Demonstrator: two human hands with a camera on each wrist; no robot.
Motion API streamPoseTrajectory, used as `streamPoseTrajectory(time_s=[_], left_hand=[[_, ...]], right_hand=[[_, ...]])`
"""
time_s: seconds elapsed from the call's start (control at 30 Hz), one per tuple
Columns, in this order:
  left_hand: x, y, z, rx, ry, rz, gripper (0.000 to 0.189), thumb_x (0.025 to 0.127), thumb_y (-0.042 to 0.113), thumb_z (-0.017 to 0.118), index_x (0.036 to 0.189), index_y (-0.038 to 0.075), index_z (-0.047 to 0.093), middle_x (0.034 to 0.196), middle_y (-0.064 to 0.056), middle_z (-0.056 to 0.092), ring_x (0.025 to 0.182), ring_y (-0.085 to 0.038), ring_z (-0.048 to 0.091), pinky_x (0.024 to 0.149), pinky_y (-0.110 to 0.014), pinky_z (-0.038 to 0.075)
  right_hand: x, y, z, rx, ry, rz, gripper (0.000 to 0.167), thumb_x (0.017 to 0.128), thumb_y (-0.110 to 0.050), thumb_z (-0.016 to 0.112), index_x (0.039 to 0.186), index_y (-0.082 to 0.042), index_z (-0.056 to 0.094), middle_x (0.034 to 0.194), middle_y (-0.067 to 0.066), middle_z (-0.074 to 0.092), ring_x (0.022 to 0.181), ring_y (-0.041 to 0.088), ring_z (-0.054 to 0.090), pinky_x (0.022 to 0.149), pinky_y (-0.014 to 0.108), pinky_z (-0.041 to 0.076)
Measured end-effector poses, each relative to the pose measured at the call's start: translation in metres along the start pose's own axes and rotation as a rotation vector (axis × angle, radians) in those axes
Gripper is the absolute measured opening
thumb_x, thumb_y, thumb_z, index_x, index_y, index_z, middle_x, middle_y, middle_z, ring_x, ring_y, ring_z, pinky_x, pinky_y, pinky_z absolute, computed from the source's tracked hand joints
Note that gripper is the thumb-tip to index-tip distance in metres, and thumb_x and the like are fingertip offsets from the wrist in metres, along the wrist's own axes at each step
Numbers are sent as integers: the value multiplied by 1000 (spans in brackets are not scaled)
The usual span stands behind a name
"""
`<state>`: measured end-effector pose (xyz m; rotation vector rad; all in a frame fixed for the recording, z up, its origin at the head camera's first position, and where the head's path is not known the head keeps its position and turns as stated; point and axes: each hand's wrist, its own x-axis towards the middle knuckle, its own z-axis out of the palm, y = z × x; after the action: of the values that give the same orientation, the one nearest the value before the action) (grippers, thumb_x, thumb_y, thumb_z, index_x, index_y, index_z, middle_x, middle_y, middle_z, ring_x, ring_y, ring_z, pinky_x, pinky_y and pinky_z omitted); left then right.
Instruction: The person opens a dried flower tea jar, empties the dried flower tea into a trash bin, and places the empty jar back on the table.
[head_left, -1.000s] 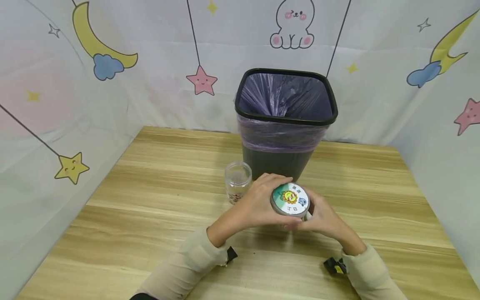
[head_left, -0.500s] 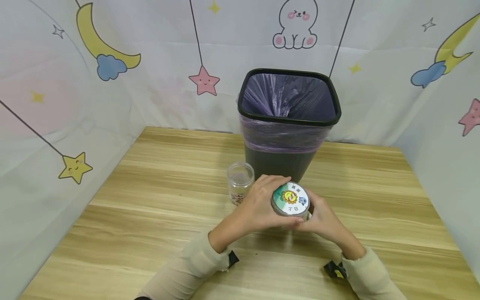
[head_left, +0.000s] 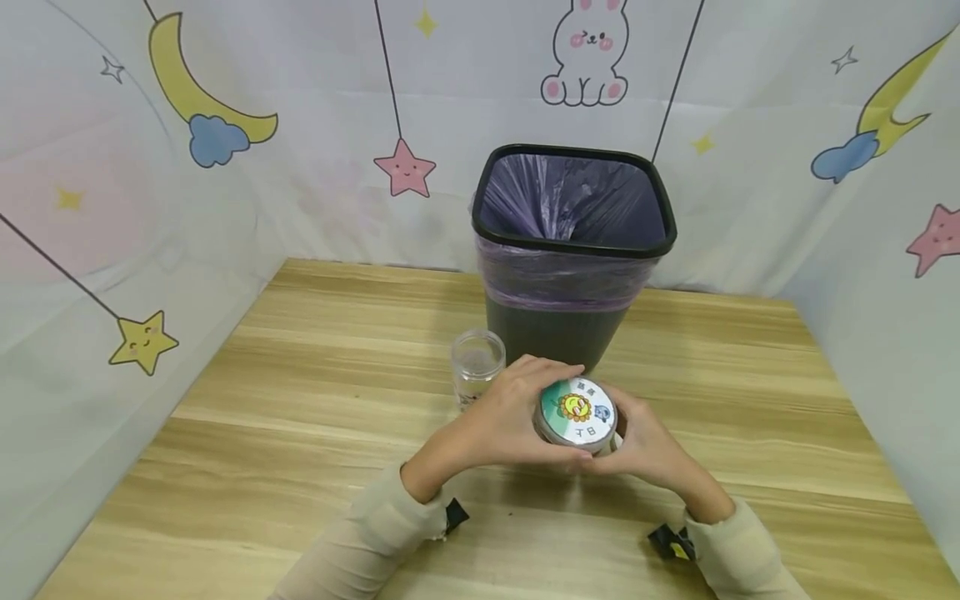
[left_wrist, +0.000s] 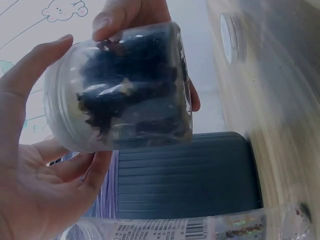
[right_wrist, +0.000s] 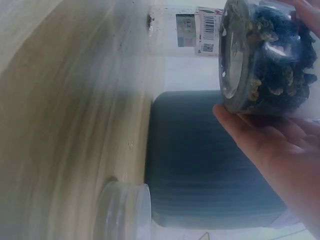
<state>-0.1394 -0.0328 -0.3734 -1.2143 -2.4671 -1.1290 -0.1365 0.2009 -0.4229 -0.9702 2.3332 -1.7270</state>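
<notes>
Both hands hold a clear jar (left_wrist: 130, 90) filled with dark, lumpy dried pieces, above the table. Its round top (head_left: 577, 410) carries a sunflower picture on green and white. My left hand (head_left: 513, 417) curls its fingers and thumb around the top end of the jar. From the other side, my right hand (head_left: 645, 442) grips the lower body, with fingers under the base in the right wrist view. A second clear jar (head_left: 477, 367), without a lid, stands left of the hands. A loose round lid (right_wrist: 125, 212) lies on the table, mostly hidden behind the hands in the head view.
Behind the hands stands a dark bin (head_left: 558, 329) with a black rim and a purple liner bag (head_left: 570, 271). The wooden table (head_left: 300, 400) meets printed cloth walls (head_left: 330, 150) at the back and both sides.
The jar and both hands have shifted very slightly toward me. The head view has tilted a little. The grip of both hands looks much the same.
</notes>
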Motion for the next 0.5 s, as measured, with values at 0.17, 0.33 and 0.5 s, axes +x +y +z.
streamPoseTrajectory(time_s=[0.17,0.33,0.5], left_hand=[[1,0,2,17,51,0,89,62,42,95,135,5,60,126,-4,65,112,-13,54,94,-26,46],[1,1,5,30,89,-21,88,60,42,96,133,5,62,125,-4,66,110,-14,55,93,-26,46],[1,5,8,38,130,-59,86,61,43,95,132,5,63,126,-3,66,107,-13,54,92,-26,46]], right_hand=[[0,3,-1,24,-17,-30,87,68,5,88,141,11,42,131,24,55,115,14,58,95,25,51],[0,5,-1,24,-21,-61,89,68,6,88,143,11,41,131,26,54,116,13,58,96,25,50],[0,5,2,-29,31,-48,87,67,6,88,141,13,41,131,28,55,117,9,56,96,22,49]])
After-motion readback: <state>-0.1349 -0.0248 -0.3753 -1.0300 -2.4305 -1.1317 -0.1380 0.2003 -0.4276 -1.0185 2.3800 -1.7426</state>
